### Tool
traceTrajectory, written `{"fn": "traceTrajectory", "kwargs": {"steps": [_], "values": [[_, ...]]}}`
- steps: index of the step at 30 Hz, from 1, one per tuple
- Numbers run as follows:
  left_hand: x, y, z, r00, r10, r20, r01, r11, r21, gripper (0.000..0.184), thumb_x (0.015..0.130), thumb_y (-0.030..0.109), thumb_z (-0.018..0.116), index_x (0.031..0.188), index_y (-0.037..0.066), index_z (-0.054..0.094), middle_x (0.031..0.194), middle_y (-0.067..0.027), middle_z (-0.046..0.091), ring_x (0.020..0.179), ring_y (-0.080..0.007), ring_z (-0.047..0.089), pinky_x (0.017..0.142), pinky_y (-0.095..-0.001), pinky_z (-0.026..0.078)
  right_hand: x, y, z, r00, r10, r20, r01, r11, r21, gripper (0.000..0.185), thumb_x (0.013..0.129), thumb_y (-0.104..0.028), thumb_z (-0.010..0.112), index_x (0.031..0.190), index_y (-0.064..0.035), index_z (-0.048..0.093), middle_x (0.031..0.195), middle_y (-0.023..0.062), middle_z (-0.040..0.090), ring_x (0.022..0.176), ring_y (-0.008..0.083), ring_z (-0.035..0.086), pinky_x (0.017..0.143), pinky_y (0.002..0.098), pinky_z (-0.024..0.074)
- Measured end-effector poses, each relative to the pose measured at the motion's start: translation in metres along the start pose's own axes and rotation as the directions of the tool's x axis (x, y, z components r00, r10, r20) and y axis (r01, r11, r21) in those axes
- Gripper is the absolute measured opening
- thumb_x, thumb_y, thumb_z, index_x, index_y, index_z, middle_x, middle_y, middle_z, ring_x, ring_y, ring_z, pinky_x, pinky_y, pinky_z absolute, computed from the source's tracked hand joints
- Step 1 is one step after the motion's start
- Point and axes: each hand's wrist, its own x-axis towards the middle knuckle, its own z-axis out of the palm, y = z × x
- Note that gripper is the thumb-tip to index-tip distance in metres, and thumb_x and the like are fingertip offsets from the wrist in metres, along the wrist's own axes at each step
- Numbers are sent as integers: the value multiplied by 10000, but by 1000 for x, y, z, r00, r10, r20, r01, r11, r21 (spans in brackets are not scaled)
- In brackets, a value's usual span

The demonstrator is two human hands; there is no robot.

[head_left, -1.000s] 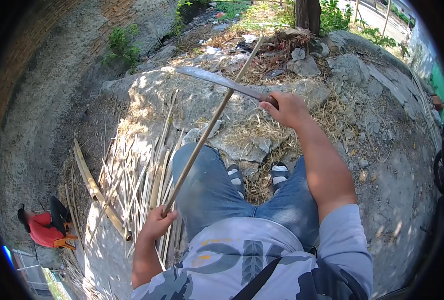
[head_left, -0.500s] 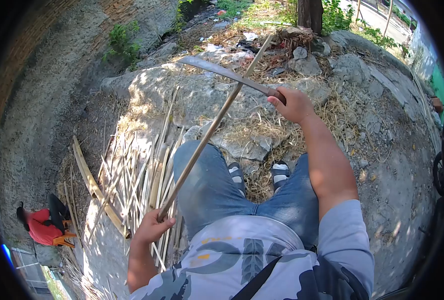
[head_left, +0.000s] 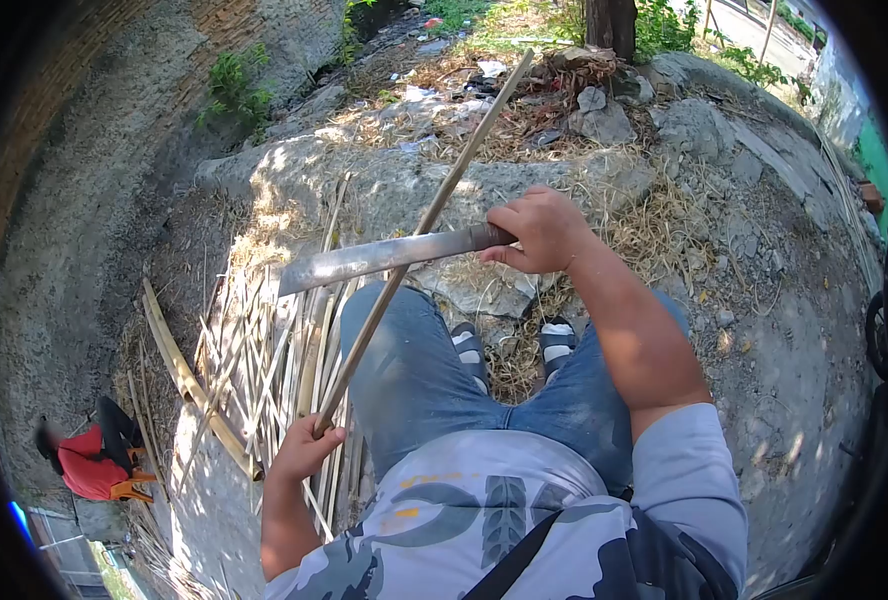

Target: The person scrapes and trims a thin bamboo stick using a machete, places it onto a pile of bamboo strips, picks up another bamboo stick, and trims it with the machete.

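Observation:
My left hand (head_left: 306, 448) is closed around the lower end of a long bamboo strip (head_left: 448, 187), which slants up and away to the right. In my right hand (head_left: 541, 232) is the dark handle of a machete (head_left: 369, 259). Its broad metal blade points left and crosses the strip about midway along its length. Whether the edge bites into the strip or only rests against it, I cannot tell. My fingers hide most of the handle.
Many split bamboo strips (head_left: 264, 370) lie in a pile to my left, beside a longer curved bamboo piece (head_left: 189, 385). A person in red (head_left: 89, 462) sits on an orange chair at far left. Ahead are rocks (head_left: 604, 120) and a tree trunk (head_left: 611, 28).
My right hand has brought the machete down the strip toward me, and its blade has turned to show more of its flat side. My left hand keeps its hold almost in place.

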Motion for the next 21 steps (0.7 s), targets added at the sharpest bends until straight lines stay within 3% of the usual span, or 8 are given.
{"fn": "traceTrajectory", "kwargs": {"steps": [1,4,7,10,13,16,19,21], "values": [[-6,-3,-6,1000,-20,13,19,1000,19,355,918,350,813,817,108,573,700,88,465,632,-49,393,545,-265,340,-4,14,-2,999,44,-1,-44,999,-3,529,936,-647,622,944,-121,677,760,114,697,779,346,707,759,469,533],[-16,-11,-15,999,12,-47,-8,997,81,343,906,321,828,826,89,588,701,81,481,638,-50,416,549,-263,360,-14,56,-5,852,521,42,-514,822,245,518,939,-618,646,956,-101,688,792,122,694,777,366,689,715,493,525],[-24,15,-11,996,-53,-78,62,991,118,349,906,332,833,834,81,601,714,78,495,641,-56,426,554,-264,370,-16,51,-7,852,522,45,-524,850,46,550,960,-628,615,950,-82,682,808,147,698,813,392,694,700,525,525],[-11,-7,-8,997,-11,-79,20,993,116,361,912,351,828,827,85,599,712,81,494,637,-53,421,546,-264,359,-13,34,-5,864,484,137,-488,873,-1,535,962,-623,610,936,-93,671,803,133,699,803,383,695,697,517,528],[-6,-2,5,1000,10,-17,-9,998,65,373,919,361,816,793,101,580,687,90,468,632,-48,398,534,-267,337,-7,6,-3,956,246,161,-249,968,-2,499,936,-617,645,933,-119,663,782,96,691,776,350,695,708,491,533],[-1,0,9,1000,10,12,-11,999,51,399,918,371,816,773,109,552,674,92,450,624,-50,386,529,-269,327,0,-19,11,995,-58,83,57,998,15,475,894,-618,684,946,-146,660,765,60,680,736,319,681,733,453,529],[-7,3,-1,1000,16,4,-16,994,106,382,917,367,814,779,103,574,674,90,451,621,-52,384,529,-276,330,2,-18,8,984,-177,-9,177,984,5,474,869,-620,703,938,-152,660,761,45,673,704,306,664,752,423,519],[-25,11,-11,998,-38,-40,41,995,86,382,894,365,837,790,83,602,675,83,464,627,-57,401,541,-274,353,-5,10,4,999,1,-47,0,1000,22,488,890,-620,684,930,-135,662,783,78,678,741,335,660,747,435,511]]}}
